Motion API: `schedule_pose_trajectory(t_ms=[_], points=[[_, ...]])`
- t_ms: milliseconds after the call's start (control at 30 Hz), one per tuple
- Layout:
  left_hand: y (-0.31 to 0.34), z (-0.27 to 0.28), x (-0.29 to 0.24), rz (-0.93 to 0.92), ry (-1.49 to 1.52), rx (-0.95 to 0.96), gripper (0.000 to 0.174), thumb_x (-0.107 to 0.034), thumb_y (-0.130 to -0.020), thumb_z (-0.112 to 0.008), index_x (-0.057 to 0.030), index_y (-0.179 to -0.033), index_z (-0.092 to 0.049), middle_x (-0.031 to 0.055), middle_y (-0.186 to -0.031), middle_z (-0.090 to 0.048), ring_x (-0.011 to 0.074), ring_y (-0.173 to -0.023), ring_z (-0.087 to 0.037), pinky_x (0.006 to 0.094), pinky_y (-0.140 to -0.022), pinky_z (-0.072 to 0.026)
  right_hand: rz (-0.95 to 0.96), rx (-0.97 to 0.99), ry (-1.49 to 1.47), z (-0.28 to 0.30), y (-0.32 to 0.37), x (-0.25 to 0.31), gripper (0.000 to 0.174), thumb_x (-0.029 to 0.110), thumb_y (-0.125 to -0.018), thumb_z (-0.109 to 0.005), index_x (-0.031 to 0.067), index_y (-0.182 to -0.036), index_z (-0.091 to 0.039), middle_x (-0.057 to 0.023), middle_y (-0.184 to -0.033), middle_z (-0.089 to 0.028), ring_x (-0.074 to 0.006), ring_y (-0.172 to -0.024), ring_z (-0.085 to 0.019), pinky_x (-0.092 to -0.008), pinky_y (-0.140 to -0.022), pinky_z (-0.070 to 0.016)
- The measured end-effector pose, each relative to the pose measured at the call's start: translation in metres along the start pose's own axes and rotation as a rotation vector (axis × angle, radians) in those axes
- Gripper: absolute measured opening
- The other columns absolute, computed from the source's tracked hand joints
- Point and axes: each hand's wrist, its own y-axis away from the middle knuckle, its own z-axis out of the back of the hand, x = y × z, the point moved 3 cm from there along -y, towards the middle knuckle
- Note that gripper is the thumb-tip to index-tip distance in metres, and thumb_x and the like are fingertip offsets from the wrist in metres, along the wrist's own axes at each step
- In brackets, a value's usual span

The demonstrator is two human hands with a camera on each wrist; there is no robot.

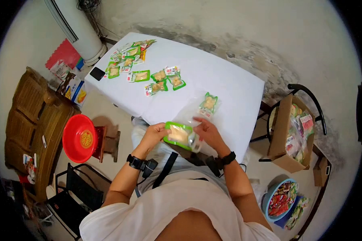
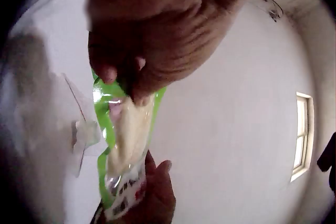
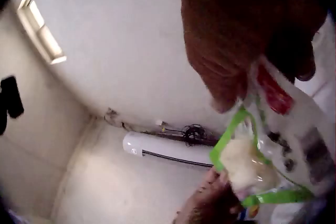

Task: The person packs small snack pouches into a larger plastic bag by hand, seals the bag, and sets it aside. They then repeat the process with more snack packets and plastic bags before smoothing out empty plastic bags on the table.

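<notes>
A flat pouch with a bright green border, a clear window and pale yellow contents (image 1: 178,134) is held between the two hands, near the close edge of the white-covered tabletop (image 1: 237,92). The green-bordered end is pinched between the thumb and fingers of the left grip (image 1: 151,137). The white printed end, marked with a red label, is pinched by the right grip (image 3: 247,40). The pale contents are visible through the window between the two grips.

A thin translucent plastic bag (image 1: 188,111) is located just beyond the pouch, on the tabletop. A smaller green-and-clear pouch with pale contents (image 1: 208,103) is positioned beyond the right grip, at the bag. A loose group of green-edged pouches (image 1: 159,86) is laid out farther beyond the left grip. A denser pile of similar packets (image 1: 128,56) is placed beyond that group, with a black rectangular device (image 1: 97,73) beside it at the tabletop edge.

A round red basin with a gold emblem (image 1: 71,138) is located well to the left of the left grip. An open brown cardboard box (image 1: 280,132), filled with packets, is located well to the right of the right grip; a light blue basin of packets (image 1: 266,204) is positioned nearer the body.
</notes>
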Motion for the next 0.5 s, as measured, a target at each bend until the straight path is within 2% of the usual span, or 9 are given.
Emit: schedule_pose_trajectory(t_ms=[33,67,100,167,200,300,367,433,500], points=[[-0.001,-0.006,-0.004,0.007,-0.084,0.092,0.022,-0.016,-0.087,-0.057,-0.0049,-0.105,-0.060,-0.0021,-0.080,-0.063,0.0034,-0.061,-0.051,0.0171,-0.054,-0.0404,-0.001,-0.009,0.004,0.002,0.002,-0.008,0.025,0.017,-0.089,-0.054,0.0005,-0.106,-0.058,-0.0047,-0.085,-0.062,-0.0090,-0.071,-0.057,-0.0245,-0.063,-0.0473],[-0.001,-0.012,-0.006,0.012,-0.169,0.183,0.024,-0.017,-0.087,-0.057,-0.0042,-0.107,-0.060,-0.0017,-0.082,-0.063,0.0032,-0.064,-0.052,0.0185,-0.058,-0.0427,-0.026,0.087,-0.094,-0.002,0.006,-0.025,0.025,0.017,-0.088,-0.054,0.0004,-0.106,-0.059,-0.0044,-0.085,-0.063,-0.0086,-0.070,-0.058,-0.0235,-0.061,-0.0473],[-0.007,-0.013,-0.001,0.009,-0.169,0.190,0.024,-0.017,-0.087,-0.057,-0.0042,-0.107,-0.060,-0.0017,-0.082,-0.063,0.0032,-0.064,-0.052,0.0185,-0.058,-0.0427,-0.049,0.184,-0.193,-0.006,0.012,-0.036,0.024,0.017,-0.088,-0.054,0.0003,-0.105,-0.059,-0.0041,-0.085,-0.063,-0.0082,-0.070,-0.058,-0.0224,-0.060,-0.0474],[-0.025,-0.011,0.012,-0.149,-0.018,0.116,0.025,-0.017,-0.089,-0.054,-0.0034,-0.109,-0.058,-0.0005,-0.085,-0.061,0.0057,-0.068,-0.051,0.0169,-0.061,-0.0406,-0.089,0.139,-0.083,-0.003,0.029,-0.040,0.024,0.018,-0.089,-0.053,0.0007,-0.105,-0.059,-0.0029,-0.082,-0.064,-0.0081,-0.068,-0.058,-0.0224,-0.060,-0.0477],[-0.030,-0.013,0.015,-0.151,-0.019,0.121,0.025,-0.017,-0.089,-0.054,-0.0034,-0.109,-0.058,-0.0005,-0.085,-0.061,0.0057,-0.068,-0.051,0.0169,-0.061,-0.0406,-0.158,0.104,-0.099,-0.001,0.036,-0.048,0.024,0.018,-0.089,-0.053,0.0009,-0.105,-0.059,-0.0028,-0.081,-0.064,-0.0082,-0.067,-0.058,-0.0224,-0.060,-0.0480],[-0.030,-0.025,0.004,-0.796,-1.009,-0.309,0.051,-0.018,-0.079,-0.065,-0.0023,-0.123,-0.045,0.0150,-0.112,-0.054,0.0247,-0.100,-0.052,0.0340,-0.089,-0.0417,-0.239,0.045,-0.116,0.000,0.053,-0.087,0.023,0.017,-0.089,-0.052,0.0017,-0.103,-0.059,-0.0021,-0.080,-0.064,-0.0084,-0.065,-0.058,-0.0228,-0.058,-0.0484],[-0.040,-0.032,0.012,-0.772,-1.003,-0.282,0.053,-0.018,-0.077,-0.066,-0.0023,-0.122,-0.045,0.0170,-0.115,-0.051,0.0290,-0.104,-0.050,0.0369,-0.090,-0.0408,-0.290,0.034,-0.303,-0.003,0.056,-0.106,0.022,0.018,-0.089,-0.052,0.0021,-0.102,-0.060,-0.0018,-0.080,-0.063,-0.0084,-0.063,-0.058,-0.0231,-0.056,-0.0484],[-0.048,-0.038,0.017,-0.749,-0.996,-0.253,0.055,-0.018,-0.075,-0.067,-0.0023,-0.122,-0.044,0.0190,-0.118,-0.048,0.0334,-0.107,-0.047,0.0397,-0.091,-0.0399,-0.302,0.026,-0.315,-0.006,0.055,-0.111,0.022,0.018,-0.089,-0.052,0.0012,-0.100,-0.060,-0.0010,-0.079,-0.062,-0.0088,-0.063,-0.058,-0.0229,-0.056,-0.0482],[-0.059,-0.039,0.020,-0.662,-0.886,-0.245,0.039,-0.013,-0.076,-0.063,-0.0035,-0.112,-0.052,0.0163,-0.103,-0.054,0.0325,-0.096,-0.052,0.0377,-0.083,-0.0433,-0.286,-0.097,-0.473,-0.009,0.047,-0.112,0.022,0.018,-0.089,-0.052,0.0001,-0.100,-0.059,-0.0024,-0.081,-0.062,-0.0099,-0.064,-0.058,-0.0235,-0.056,-0.0485]])
